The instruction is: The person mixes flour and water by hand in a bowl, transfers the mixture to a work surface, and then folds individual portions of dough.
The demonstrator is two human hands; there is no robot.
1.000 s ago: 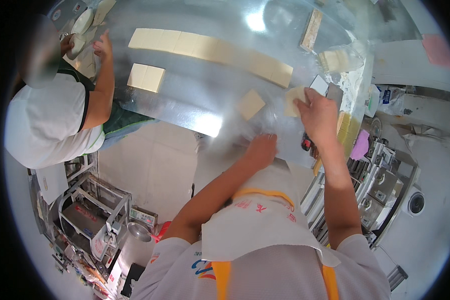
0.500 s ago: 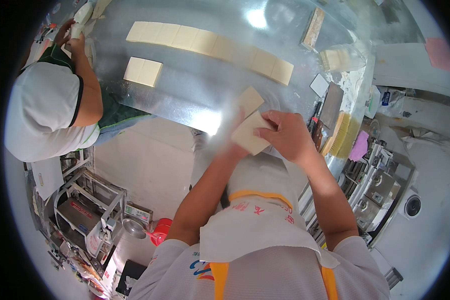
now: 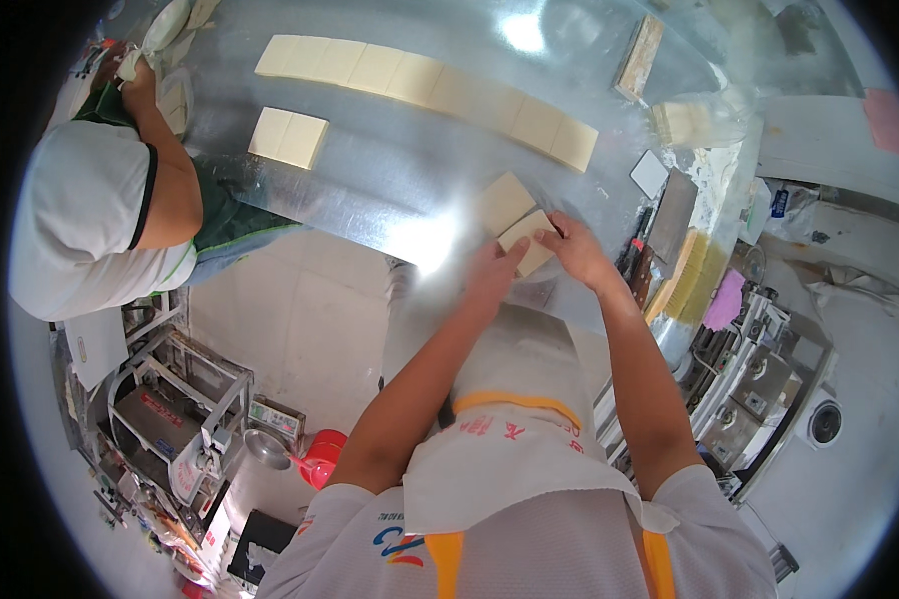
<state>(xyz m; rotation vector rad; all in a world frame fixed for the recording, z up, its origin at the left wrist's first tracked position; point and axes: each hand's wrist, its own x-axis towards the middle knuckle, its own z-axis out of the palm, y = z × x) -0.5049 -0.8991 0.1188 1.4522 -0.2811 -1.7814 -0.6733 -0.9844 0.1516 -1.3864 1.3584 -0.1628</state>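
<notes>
A pale square dough sheet (image 3: 528,243) lies at the near edge of the metal table, gripped at its sides by both my hands. My left hand (image 3: 491,277) has its fingers closed at the sheet's lower left. On the upper right side, my right hand (image 3: 575,250) pinches it, with fingertips resting on top. Touching its far side is another square dough sheet (image 3: 506,203), flat on the table. Farther back runs a long row of dough squares (image 3: 420,82), set edge to edge. Two more dough squares (image 3: 288,137) sit side by side to the left.
To the right are a bench brush (image 3: 696,283), a grey flat blade (image 3: 672,214), a white square card (image 3: 649,174) and a wooden bar (image 3: 638,58). A co-worker (image 3: 100,205) stands at the left, holding something white. The metal table's front edge (image 3: 315,222) runs before me.
The dough square in my hands has turned and come down against the other sheet. My left hand has moved from beneath it to its side. The co-worker's hands shifted slightly.
</notes>
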